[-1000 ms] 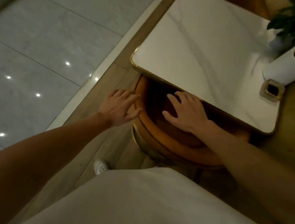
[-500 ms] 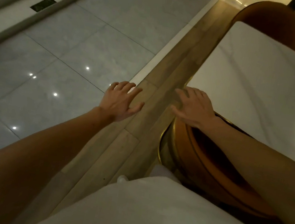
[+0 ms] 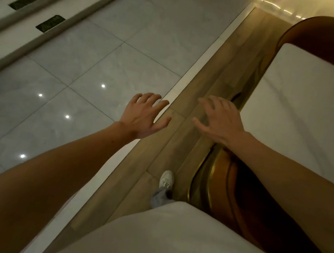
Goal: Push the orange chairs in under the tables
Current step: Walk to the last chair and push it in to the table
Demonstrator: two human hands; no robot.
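Two orange chairs bracket the white bench: the near chair sits tucked under its closer edge, seat largely hidden, so it looks pushed home, while the far chair stands at the opposite end, back close to the top. Left grip and right grip hang spread, holding nothing, over the floor beside the bench, probably free for the next chair.

Orange chair, white marbled table — grey veined floor tiles.
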